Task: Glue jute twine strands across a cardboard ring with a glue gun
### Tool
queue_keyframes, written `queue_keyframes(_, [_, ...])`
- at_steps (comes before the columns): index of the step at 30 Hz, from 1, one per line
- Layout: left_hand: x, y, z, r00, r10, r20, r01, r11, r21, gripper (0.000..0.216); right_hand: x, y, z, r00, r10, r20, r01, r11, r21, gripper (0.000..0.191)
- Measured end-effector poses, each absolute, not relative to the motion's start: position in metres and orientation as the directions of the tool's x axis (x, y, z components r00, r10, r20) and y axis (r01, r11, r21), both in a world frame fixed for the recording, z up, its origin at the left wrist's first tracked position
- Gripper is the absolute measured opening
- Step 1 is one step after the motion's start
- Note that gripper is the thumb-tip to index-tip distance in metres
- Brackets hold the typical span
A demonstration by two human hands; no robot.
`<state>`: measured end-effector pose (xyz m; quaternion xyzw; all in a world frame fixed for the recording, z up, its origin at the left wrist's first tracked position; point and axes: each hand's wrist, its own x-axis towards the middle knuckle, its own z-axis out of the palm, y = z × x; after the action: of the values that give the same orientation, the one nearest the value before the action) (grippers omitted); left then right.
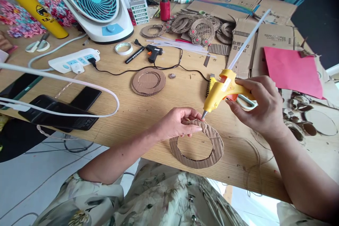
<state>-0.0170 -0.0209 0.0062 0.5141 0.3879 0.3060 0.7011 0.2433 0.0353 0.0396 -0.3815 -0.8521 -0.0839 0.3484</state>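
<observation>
My left hand (182, 123) pinches the upper left rim of a corrugated cardboard ring (215, 144), which is held near the table's front edge. In my right hand (265, 106) is a yellow hot glue gun (221, 90), its metal nozzle pointing down at the ring's top edge, close to my left fingertips. A long clear glue stick (250, 39) sticks out of the gun's back end. Beyond my left hand, a round cardboard piece with a ring on it (136, 83) lies on the table, beside a small striped paper rosette (172, 76).
A black glue gun (154, 53), a marker (134, 55) and a tape roll (123, 48) lie farther back. On the left are a power strip (74, 60), a fan (92, 3) and a looping white cable (116, 102). Cardboard rings (202, 30) and red paper (292, 70) lie back and right.
</observation>
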Motion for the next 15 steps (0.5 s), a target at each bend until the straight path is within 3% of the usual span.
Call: queue_keyframes(15, [-0.0176,-0.0207,0.0008,0.534,0.824,-0.190,-0.051,0.256,0.965,0.029,0.2401,0.0310,0.0403,-0.475,0.556,0.682,0.708,0.702,-0.079,0.060])
